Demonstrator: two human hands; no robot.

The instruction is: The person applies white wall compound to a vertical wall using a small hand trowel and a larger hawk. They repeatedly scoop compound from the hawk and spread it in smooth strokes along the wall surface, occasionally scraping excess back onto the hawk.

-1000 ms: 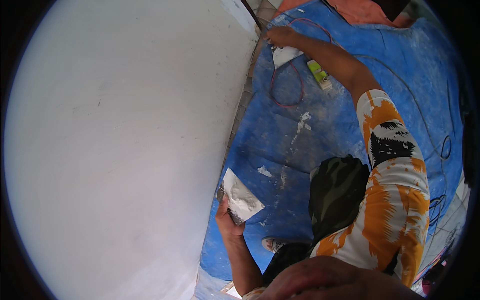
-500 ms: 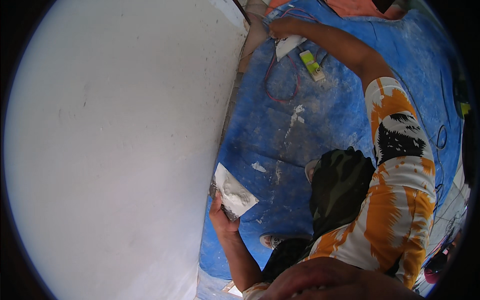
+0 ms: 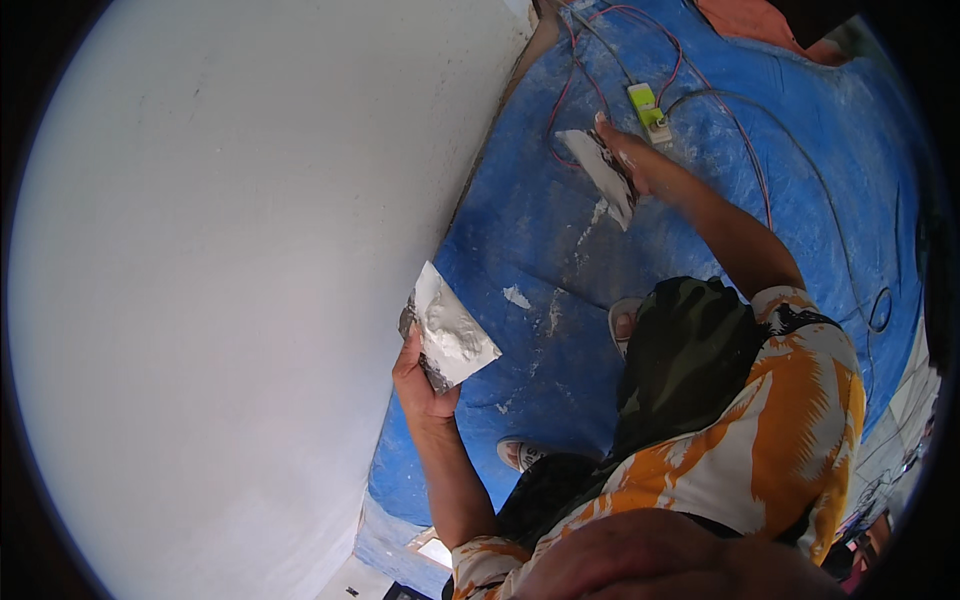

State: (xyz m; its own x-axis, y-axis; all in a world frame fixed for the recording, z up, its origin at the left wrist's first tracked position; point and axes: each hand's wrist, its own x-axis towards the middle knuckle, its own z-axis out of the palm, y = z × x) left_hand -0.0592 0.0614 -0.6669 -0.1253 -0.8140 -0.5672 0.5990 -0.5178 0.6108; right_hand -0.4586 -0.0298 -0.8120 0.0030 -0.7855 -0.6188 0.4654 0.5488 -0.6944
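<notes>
My left hand [image 3: 425, 390] is wrapped round the grey, smeared back edge of a wide putty knife [image 3: 428, 290]. A thick heap of white putty [image 3: 455, 335] lies on its flat blade, close beside the white wall [image 3: 230, 300]. Farther off and to the right, my right hand [image 3: 634, 162] grips a second wide putty knife [image 3: 598, 168] by its dark back edge. White putty coats the side of that blade facing the wall. It is held above the blue sheet, apart from the wall.
A blue sheet [image 3: 560, 390] with white putty spots covers the floor. A green and white power strip [image 3: 650, 112] lies on it, with red and black cables around. My sandalled foot [image 3: 625, 322] stands on the sheet. Orange cloth [image 3: 765, 28] lies at the far right.
My right hand has drawn back from the far end near the wall, bringing its putty knife nearer. My left hand, with the loaded putty knife, has shifted slightly up and left in view.
</notes>
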